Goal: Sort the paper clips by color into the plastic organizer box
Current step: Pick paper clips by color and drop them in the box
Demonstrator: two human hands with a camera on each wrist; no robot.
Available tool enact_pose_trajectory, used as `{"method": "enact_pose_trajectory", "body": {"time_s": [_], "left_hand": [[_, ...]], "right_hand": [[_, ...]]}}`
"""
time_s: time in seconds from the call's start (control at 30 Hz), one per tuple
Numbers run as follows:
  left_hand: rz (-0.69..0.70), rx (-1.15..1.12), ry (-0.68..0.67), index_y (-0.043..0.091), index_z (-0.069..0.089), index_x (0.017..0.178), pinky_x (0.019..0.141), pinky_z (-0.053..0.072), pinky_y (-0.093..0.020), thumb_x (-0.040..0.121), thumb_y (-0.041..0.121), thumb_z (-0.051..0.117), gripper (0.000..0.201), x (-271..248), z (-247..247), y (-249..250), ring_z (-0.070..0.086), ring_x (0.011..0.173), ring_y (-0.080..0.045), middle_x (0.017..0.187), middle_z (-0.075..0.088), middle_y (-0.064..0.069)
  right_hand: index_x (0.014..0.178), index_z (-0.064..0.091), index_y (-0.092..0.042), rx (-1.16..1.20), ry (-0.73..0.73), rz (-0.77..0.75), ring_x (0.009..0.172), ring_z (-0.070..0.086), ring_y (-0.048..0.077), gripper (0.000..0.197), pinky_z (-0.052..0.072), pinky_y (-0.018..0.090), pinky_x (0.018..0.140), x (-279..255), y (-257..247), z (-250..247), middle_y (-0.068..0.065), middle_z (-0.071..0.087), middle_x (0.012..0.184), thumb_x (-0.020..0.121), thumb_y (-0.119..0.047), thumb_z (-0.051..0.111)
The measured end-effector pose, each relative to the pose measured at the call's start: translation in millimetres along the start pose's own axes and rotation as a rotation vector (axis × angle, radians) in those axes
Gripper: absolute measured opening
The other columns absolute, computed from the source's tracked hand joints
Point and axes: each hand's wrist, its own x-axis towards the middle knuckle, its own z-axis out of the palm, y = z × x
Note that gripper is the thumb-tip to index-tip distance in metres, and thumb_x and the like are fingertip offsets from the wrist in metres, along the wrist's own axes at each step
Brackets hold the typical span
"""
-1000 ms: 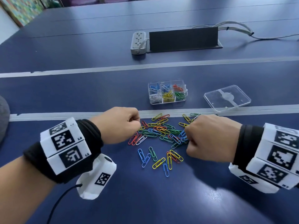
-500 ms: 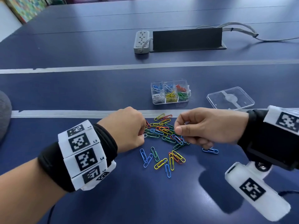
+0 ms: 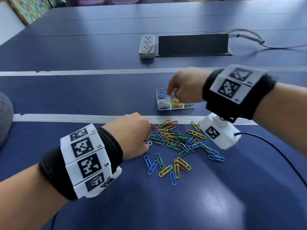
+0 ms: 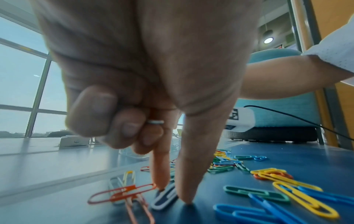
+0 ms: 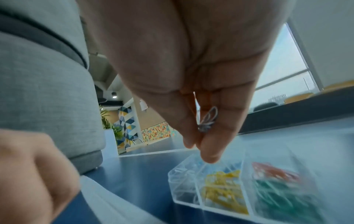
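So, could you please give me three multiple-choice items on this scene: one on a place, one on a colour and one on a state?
1. Where is the right hand?
A. Over the clear plastic organizer box
B. On a power strip
C. Flat on the loose pile

2. What colour are the clips in the near-middle compartment of the box?
A. Red
B. Yellow
C. Blue

3. What is the right hand doing?
A. Lying flat and empty
B. Clenched on nothing
C. Pinching a pale paper clip

Answers:
1. A, since the head view shows the hand above the box's far compartments.
2. B, since the yellow paper clips lie between the white and the green ones.
3. C, since the right wrist view shows the clip between the fingertips.
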Motion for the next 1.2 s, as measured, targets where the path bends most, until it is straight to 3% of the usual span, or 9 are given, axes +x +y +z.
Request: {"method": "enact_pose_trajectory", "body": {"time_s": [0.07,0.13,0.37,0.47,0.63,0.83,0.93,1.03,1.2], "left_hand": [[0.014,0.002,-0.018,0.016,0.068,0.086,0.077,0.053,-0.033,0.082,0.029,0.056,0.018,0,0,-1,0.062,0.091,-0.027,0.093,0.064,-0.004],[0.027,0.003,-0.020,0.018,0.068,0.083,0.072,0.052,-0.029,0.083,0.027,0.056,0.015,0,0,-2,0.062,0.088,-0.026,0.090,0.064,-0.002],[0.057,0.003,-0.021,0.013,0.061,0.080,0.074,0.052,-0.032,0.081,0.025,0.053,0.014,-2,2,1,0.060,0.087,-0.025,0.086,0.062,-0.003],[0.054,0.010,-0.036,0.014,0.058,0.078,0.064,0.045,-0.027,0.079,0.026,0.055,0.013,-2,2,2,0.059,0.085,-0.025,0.087,0.061,-0.004],[0.022,-0.006,-0.057,0.007,0.065,0.081,0.058,0.043,-0.026,0.075,0.026,0.058,0.022,-1,4,1,0.055,0.073,-0.024,0.085,0.066,-0.008],[0.024,-0.001,-0.062,0.004,0.065,0.083,0.049,0.033,-0.024,0.076,0.024,0.057,0.022,0,3,2,0.047,0.068,-0.022,0.085,0.066,-0.010],[0.042,-0.029,-0.038,0.010,0.056,0.074,0.048,0.029,-0.024,0.076,0.020,0.055,0.009,-2,1,1,0.044,0.066,-0.022,0.073,0.058,-0.004],[0.037,-0.137,0.012,0.019,0.039,0.060,0.047,0.028,-0.022,0.073,0.020,0.057,0.022,-5,-1,-3,0.036,0.054,-0.012,0.057,0.042,0.004],[-0.014,-0.363,0.078,0.018,0.047,0.064,0.047,0.032,-0.016,0.070,0.023,0.061,0.016,-4,-12,-15,0.040,0.051,-0.006,0.055,0.048,0.006]], "right_hand": [[0.107,0.069,-0.015,-0.063,0.041,-0.018,0.093,0.061,0.026,0.030,0.052,0.028,0.084,12,-10,2,0.004,0.067,0.097,0.086,-0.009,0.049],[0.107,0.069,-0.010,-0.110,0.042,-0.036,0.098,0.063,0.029,0.028,0.052,0.030,0.084,22,-18,5,0.010,0.068,0.106,0.084,-0.009,0.053],[0.105,0.068,-0.007,-0.209,-0.007,-0.026,0.094,0.065,0.029,0.025,0.045,0.026,0.068,32,-34,10,0.011,0.068,0.104,0.082,-0.008,0.058],[0.105,0.069,-0.008,-0.182,0.002,-0.005,0.096,0.066,0.029,0.025,0.052,0.029,0.073,32,-33,7,0.012,0.070,0.102,0.082,-0.009,0.059],[0.103,0.070,-0.008,-0.174,0.026,0.015,0.088,0.066,0.029,0.028,0.053,0.032,0.079,28,-25,-1,0.011,0.070,0.094,0.084,-0.004,0.050],[0.096,0.073,-0.026,-0.155,-0.017,-0.055,0.091,0.064,0.023,0.019,0.054,0.035,0.087,28,-16,10,-0.004,0.068,0.087,0.080,-0.021,0.065],[0.096,0.073,-0.027,-0.153,-0.003,-0.066,0.093,0.064,0.025,0.018,0.053,0.036,0.088,27,-14,14,0.000,0.068,0.095,0.080,-0.021,0.066],[0.090,0.074,-0.015,-0.165,0.017,-0.072,0.091,0.066,0.032,0.019,0.056,0.038,0.083,26,-14,13,0.007,0.070,0.091,0.083,-0.017,0.057],[0.105,0.071,-0.027,-0.198,-0.011,-0.138,0.092,0.059,0.018,0.026,0.050,0.029,0.088,22,-12,13,-0.008,0.065,0.091,0.083,-0.018,0.061]]}}
